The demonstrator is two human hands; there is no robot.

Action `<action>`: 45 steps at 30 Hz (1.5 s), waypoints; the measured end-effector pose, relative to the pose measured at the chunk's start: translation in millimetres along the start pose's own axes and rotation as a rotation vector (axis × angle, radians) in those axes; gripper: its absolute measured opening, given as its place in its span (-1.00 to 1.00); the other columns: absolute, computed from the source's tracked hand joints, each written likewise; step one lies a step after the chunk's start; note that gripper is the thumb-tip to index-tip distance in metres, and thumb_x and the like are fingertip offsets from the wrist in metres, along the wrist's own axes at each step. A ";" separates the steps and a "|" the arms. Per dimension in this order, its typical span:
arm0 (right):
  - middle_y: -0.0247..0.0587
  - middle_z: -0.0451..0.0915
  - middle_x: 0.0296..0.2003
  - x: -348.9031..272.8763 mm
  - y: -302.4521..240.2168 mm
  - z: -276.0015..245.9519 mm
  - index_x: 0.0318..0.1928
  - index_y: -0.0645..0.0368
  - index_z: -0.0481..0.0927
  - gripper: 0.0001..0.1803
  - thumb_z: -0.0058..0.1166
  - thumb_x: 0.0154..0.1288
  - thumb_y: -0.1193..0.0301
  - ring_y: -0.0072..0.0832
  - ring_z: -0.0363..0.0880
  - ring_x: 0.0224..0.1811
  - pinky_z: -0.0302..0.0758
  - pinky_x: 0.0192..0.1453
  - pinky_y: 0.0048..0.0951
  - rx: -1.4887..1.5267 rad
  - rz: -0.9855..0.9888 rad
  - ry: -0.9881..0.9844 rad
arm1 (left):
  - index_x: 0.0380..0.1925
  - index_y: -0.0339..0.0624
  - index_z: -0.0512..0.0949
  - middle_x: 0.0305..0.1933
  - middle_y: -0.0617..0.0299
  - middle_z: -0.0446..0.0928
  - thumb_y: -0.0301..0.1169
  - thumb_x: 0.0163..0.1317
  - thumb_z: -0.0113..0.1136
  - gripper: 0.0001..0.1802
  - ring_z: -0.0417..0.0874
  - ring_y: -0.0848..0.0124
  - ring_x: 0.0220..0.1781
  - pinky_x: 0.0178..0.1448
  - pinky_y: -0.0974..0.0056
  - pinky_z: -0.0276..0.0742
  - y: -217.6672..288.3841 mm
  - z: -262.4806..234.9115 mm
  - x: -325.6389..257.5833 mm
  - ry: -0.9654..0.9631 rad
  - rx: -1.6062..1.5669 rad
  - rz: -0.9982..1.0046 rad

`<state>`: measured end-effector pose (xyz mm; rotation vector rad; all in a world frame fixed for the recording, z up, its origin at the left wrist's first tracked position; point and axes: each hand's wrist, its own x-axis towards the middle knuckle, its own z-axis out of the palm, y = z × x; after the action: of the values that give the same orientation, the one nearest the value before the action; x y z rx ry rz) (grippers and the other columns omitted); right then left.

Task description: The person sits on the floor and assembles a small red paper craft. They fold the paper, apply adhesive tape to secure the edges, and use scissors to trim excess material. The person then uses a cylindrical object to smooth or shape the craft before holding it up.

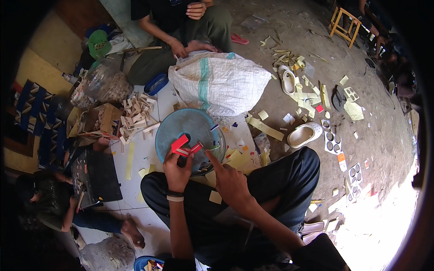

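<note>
My left hand (177, 170) is closed around small red wooden-looking pieces (179, 143) with pale edges, held up over a round blue-grey basin (165, 131). One piece slants to the upper left, and another points right, toward my other hand. Just right of them is my right hand (233, 183). Its index finger stretches toward the red pieces, while the other fingers are bent and partly hidden; nothing shows in its grasp. Inside the basin, near its right side, lies a small blue strip (214, 128).
A large white woven sack (235, 83) lies beyond the basin, beside a seated person (172, 27). Wooden pieces (138, 113) are heaped at left near a cardboard box (105, 118). Another person sits by a black box (97, 176). White clogs (304, 134) and yellow scraps (266, 128) litter the right.
</note>
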<state>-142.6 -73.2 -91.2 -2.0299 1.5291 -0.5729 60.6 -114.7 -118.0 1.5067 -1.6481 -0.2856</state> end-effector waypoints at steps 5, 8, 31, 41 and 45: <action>0.09 0.66 -0.27 -2.0 -1.4 -0.1 0.74 -0.29 -0.03 0.14 0.27 0.24 0.57 0.14 0.76 -0.29 0.72 -0.22 0.13 -0.001 0.030 -0.039 | -0.17 -0.23 0.73 -0.15 0.10 0.78 -0.55 0.22 0.54 -0.80 0.79 0.19 -0.10 0.04 0.18 0.64 0.9 1.7 0.5 0.005 -0.011 0.012; 0.10 0.67 -0.31 -2.8 -2.3 0.3 0.73 -0.27 0.03 0.07 0.20 0.29 0.59 0.13 0.76 -0.33 0.71 -0.27 0.12 -0.015 0.024 -0.011 | -0.17 -0.23 0.73 -0.14 0.10 0.78 -0.55 0.22 0.54 -0.80 0.79 0.20 -0.09 0.05 0.18 0.64 2.1 1.4 -0.5 0.002 -0.026 -0.013; 0.05 0.67 -0.39 -1.1 -0.8 -1.9 0.73 -0.19 0.02 0.04 0.17 0.33 0.59 0.10 0.76 -0.41 0.71 -0.33 0.10 -0.025 -0.009 -0.028 | -0.15 -0.24 0.72 -0.14 0.10 0.78 -0.55 0.24 0.53 -0.80 0.80 0.22 -0.09 0.06 0.18 0.65 -1.7 0.6 -0.1 -0.022 -0.010 -0.013; 0.07 0.68 -0.34 1.7 -0.1 -3.8 0.73 -0.24 0.03 0.03 0.20 0.34 0.56 0.11 0.76 -0.37 0.71 -0.31 0.10 -0.022 0.023 -0.043 | -0.15 -0.24 0.73 -0.13 0.11 0.78 -0.55 0.25 0.53 -0.80 0.79 0.24 -0.07 0.08 0.20 0.65 -3.4 1.6 -1.3 -0.018 -0.027 -0.018; 0.07 0.67 -0.28 1.8 -0.3 -6.1 0.74 -0.28 -0.01 0.15 0.27 0.23 0.57 0.14 0.77 -0.28 0.73 -0.23 0.13 0.012 0.058 -0.117 | -0.15 -0.24 0.73 -0.12 0.11 0.78 -0.55 0.24 0.53 -0.80 0.79 0.24 -0.06 0.07 0.19 0.64 -3.3 1.4 -1.3 -0.017 -0.018 -0.017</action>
<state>-145.8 -75.8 -86.3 -1.9672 1.5063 -0.4325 61.8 -114.9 -121.6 1.5098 -1.6421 -0.3225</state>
